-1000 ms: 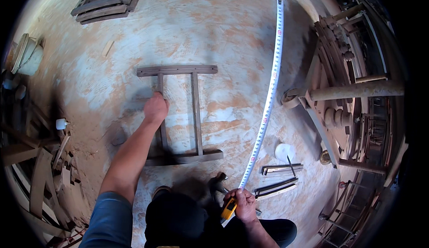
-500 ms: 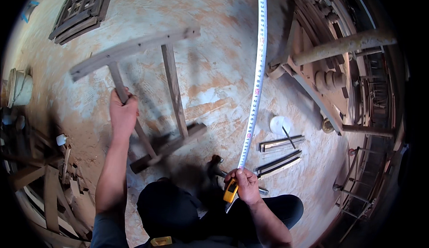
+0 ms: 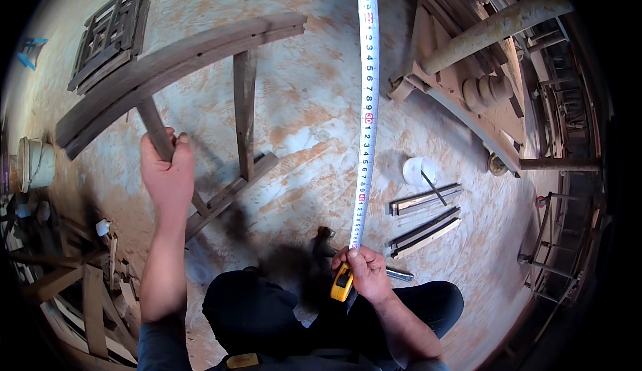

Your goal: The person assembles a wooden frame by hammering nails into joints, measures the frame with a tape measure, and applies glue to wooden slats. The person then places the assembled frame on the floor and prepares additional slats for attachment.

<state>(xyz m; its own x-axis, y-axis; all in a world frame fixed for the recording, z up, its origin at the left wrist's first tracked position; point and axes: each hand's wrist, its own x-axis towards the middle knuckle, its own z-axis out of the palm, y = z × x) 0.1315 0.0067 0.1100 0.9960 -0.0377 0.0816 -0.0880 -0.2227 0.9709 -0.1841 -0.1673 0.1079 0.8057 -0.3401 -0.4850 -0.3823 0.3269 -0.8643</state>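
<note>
- Head view: your left hand [image 3: 167, 170] grips one tilted wooden frame [image 3: 190, 53] above the floor [image 3: 307, 117], toward its left edge.
- Two gray-brown bars [image 3: 232, 195], two rungs [image 3: 244, 110].
- Your right hand [image 3: 368, 274] clasps one extended yellow tape measure [image 3: 342, 285].

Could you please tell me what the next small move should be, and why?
I would probably swing the tape measure toward the wooden frame with the right hand, so the blade touches the frame. The blade is drawn out but runs right of the frame, apart from it, while the left hand grips one bar and holds the frame tilted.
</note>
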